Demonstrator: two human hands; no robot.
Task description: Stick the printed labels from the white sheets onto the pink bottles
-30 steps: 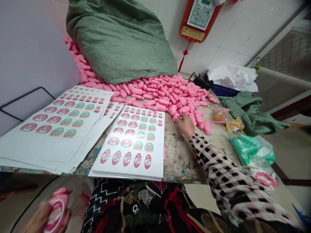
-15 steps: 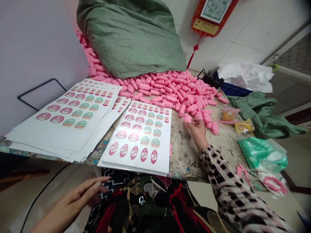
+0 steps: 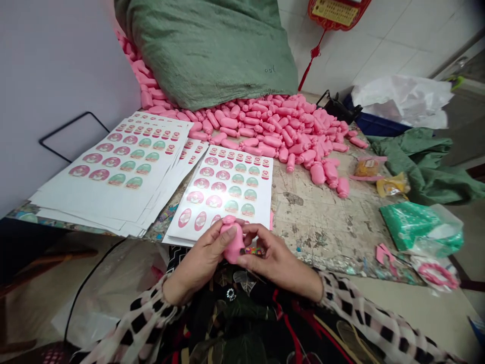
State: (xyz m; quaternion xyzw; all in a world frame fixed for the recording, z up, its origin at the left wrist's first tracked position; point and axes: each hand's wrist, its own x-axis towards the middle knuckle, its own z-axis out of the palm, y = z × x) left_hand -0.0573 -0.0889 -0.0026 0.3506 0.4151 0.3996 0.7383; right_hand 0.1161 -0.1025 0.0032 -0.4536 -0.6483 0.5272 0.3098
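My left hand (image 3: 206, 250) is closed around a pink plastic bottle (image 3: 232, 242), held upright with its narrow neck at the top, just above the table's front edge. From the other side, my right hand (image 3: 271, 255) comes close to the bottle's lower part. Between its bent fingers shows a small multicoloured thing (image 3: 254, 251) with a dark end against the bottle; its kind cannot be made out. Right behind the hands lies a sheet of printed stickers (image 3: 235, 192), pink and green, on a short stack.
A heap of pink bottles (image 3: 265, 126) spills from a green sack (image 3: 212, 55) at the back. More sticker sheets (image 3: 109, 187) are piled at left beside a black wire frame (image 3: 71, 136). Plastic packets (image 3: 420, 227), green cloth (image 3: 424, 162) and a blue bin (image 3: 382, 125) stand at right.
My right hand has brought one pink bottle from the heap's front edge to my lap side. My left hand has risen from below the table and now grips the bottle.
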